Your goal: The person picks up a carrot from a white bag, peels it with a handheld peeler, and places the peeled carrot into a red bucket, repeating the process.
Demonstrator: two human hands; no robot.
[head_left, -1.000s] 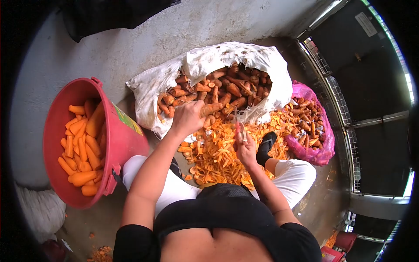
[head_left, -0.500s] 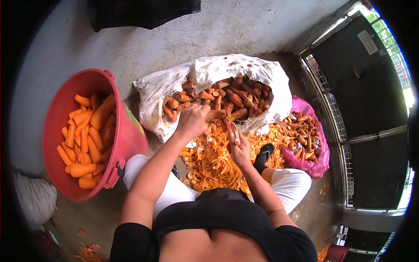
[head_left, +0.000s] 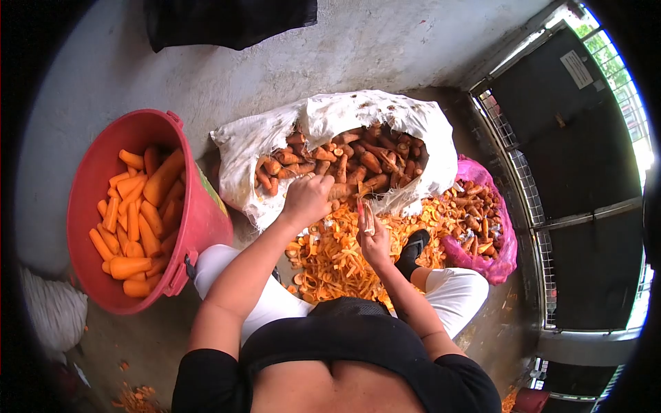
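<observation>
My left hand is closed around one end of a carrot, which points to the right over the peelings. In my right hand is a peeler with a pale handle and a reddish part, held upright against the carrot's far end. A thin orange strip shows where the two meet. Just beyond my hands, a torn white sack lies open, full of unpeeled carrots. Below them spreads a heap of orange peelings.
To my left stands a red bucket holding peeled carrots. A pink bag with carrot pieces sits at the right. Beyond it are dark gate panels. Black cloth hangs on the wall, and scraps lie on the floor.
My left hand and the carrot have come slightly nearer to me. My right hand with the peeler has shifted a little left and down.
</observation>
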